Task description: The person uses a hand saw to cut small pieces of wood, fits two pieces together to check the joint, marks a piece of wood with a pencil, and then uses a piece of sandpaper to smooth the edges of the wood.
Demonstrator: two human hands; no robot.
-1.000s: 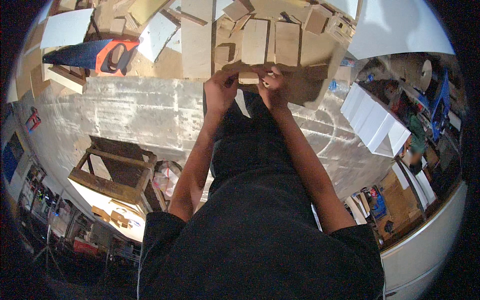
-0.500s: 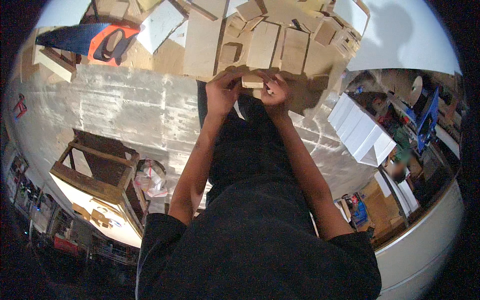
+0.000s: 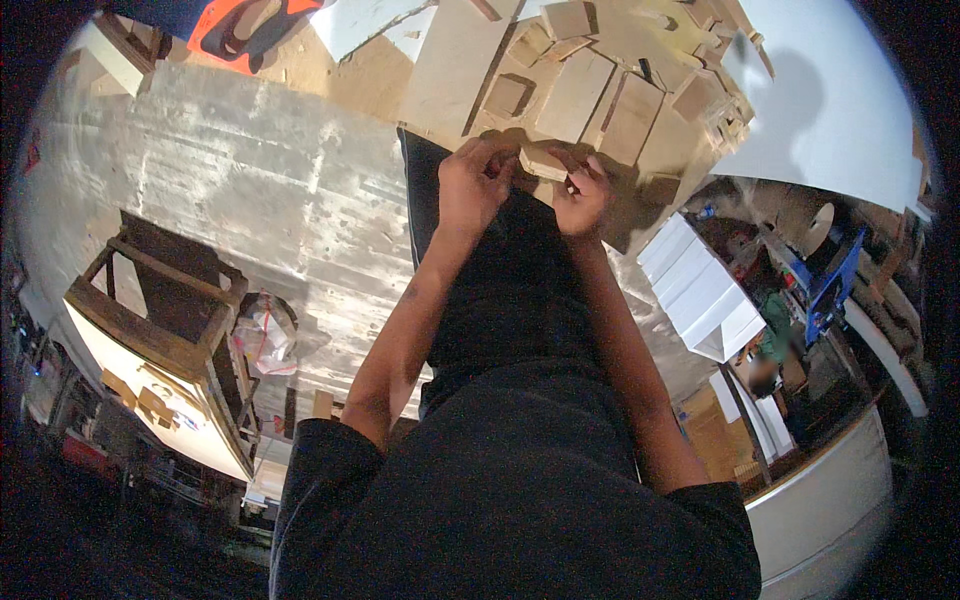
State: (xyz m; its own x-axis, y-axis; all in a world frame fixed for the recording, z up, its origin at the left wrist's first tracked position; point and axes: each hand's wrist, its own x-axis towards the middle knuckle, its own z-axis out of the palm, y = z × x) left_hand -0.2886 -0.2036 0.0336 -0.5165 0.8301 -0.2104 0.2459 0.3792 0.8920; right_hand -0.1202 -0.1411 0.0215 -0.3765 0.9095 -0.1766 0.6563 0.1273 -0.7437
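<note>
A small pale wooden block (image 3: 541, 163) is held between my two hands at the near edge of the work surface. My left hand (image 3: 470, 185) has its fingers curled at the block's left end. At the other end, the bent fingers of my right hand (image 3: 583, 198) grip it, with a small pale spot among them that I cannot make out. Just beyond lie two flat wooden pieces, a left one (image 3: 575, 95) and a right one (image 3: 633, 118). A small square wooden piece (image 3: 510, 94) rests to their left.
An orange-and-black saw handle (image 3: 243, 32) is at the far left. Offcuts (image 3: 727, 125) cluster at the far right, beside a white panel (image 3: 830, 120). A wood-framed table (image 3: 165, 315) stands at left. Right of me are a white ridged box (image 3: 700, 285) and another person (image 3: 778, 325).
The view has shifted, so the saw and boards sit higher and the left table lies further left. Both hands keep hold of the wooden block, which is slightly more tilted in the picture.
</note>
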